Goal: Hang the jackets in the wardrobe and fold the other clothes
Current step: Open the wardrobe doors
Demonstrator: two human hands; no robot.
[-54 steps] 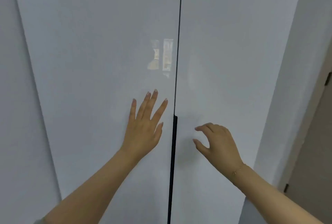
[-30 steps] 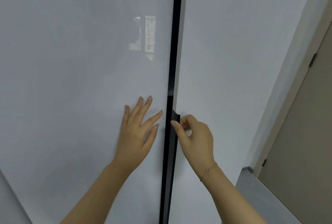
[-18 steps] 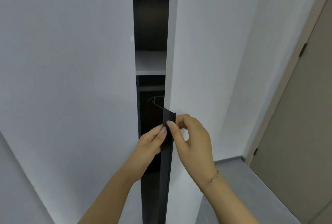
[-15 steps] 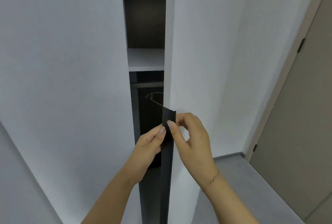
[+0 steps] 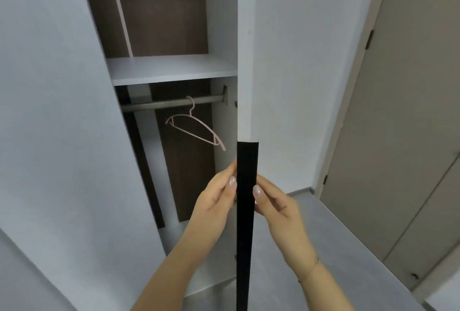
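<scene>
Wardrobe (image 5: pixel 171 69) interior — door (image 5: pixel 245 61) perhaps half-hiding.

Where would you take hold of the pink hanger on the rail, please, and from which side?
I would grip the pink hanger at its thin neck just under the hook, coming from the front through the open doorway. It hangs alone on the rail, hook on top, so lifting it straight up should free it.

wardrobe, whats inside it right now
Inside the wardrobe: a bare shelf, and below it a rail with one empty pink hanger. No clothes show. The closed left door hides that side.
</scene>
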